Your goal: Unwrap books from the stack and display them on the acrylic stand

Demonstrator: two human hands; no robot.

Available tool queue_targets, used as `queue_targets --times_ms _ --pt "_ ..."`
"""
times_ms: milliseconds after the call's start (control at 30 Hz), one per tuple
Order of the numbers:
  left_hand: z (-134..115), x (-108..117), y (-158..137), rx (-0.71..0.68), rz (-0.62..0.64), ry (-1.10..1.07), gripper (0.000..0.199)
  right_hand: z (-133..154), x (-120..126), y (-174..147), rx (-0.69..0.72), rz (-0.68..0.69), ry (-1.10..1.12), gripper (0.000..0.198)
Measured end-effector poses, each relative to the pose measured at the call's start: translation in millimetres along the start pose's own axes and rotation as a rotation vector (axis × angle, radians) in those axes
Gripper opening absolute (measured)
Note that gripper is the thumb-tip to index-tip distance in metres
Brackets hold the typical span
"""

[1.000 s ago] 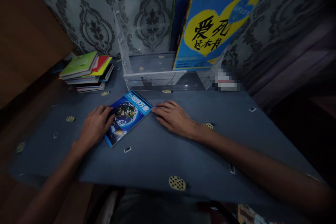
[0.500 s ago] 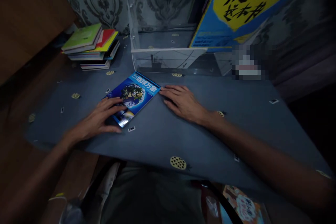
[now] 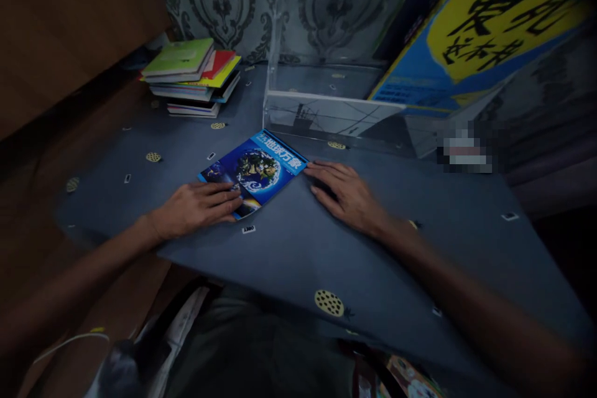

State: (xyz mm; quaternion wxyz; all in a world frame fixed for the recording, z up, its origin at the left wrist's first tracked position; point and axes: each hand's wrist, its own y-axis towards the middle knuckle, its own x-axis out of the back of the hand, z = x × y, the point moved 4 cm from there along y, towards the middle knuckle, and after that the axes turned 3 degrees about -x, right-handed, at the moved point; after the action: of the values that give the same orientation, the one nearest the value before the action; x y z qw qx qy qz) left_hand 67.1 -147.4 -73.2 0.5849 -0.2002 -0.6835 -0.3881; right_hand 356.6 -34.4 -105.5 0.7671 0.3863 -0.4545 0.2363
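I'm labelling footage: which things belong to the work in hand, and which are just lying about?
In use:
glossy blue booklet with Earth cover
left hand, on it
right hand, at its corner

Lying about:
multicoloured book stack
clear plastic rack
blue-and-yellow book

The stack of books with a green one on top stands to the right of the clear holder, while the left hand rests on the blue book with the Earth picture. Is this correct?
Not quite: in the head view, the stack of books stands to the left of the clear holder. The left hand does rest on the blue book.
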Motion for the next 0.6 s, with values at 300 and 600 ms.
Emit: queue_targets --times_ms 300,600 --pt "-2 4 2 0.053 -0.069 -0.051 0.028 39 5 2 0.146 -0.083 0.117 0.039" --pt "-3 2 -3 0.019 -0.118 -0.014 0.027 115 -12 4 0.359 -0.009 0.277 0.041"
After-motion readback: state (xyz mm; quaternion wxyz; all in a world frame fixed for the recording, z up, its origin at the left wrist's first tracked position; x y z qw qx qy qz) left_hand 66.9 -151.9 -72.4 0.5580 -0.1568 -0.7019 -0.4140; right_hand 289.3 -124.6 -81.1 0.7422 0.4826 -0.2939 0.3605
